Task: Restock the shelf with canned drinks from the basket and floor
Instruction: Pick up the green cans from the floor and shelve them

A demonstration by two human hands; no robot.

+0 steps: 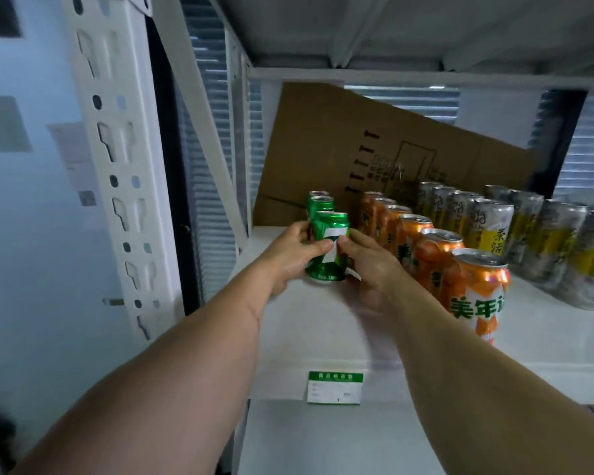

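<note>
A green can (328,246) stands on the white shelf (309,317), at the front of a short row of green cans (320,202). My left hand (290,258) grips it from the left, thumb across its front. My right hand (369,269) holds it from the right, thumb on the label. To the right runs a row of several orange cans (474,289), then rows of silver and yellow cans (491,228).
A tilted brown cardboard sheet (374,149) leans at the back of the shelf. A white slotted upright (117,159) stands at the left. A green and white price tag (335,387) hangs on the shelf's front edge. The shelf above sits close overhead.
</note>
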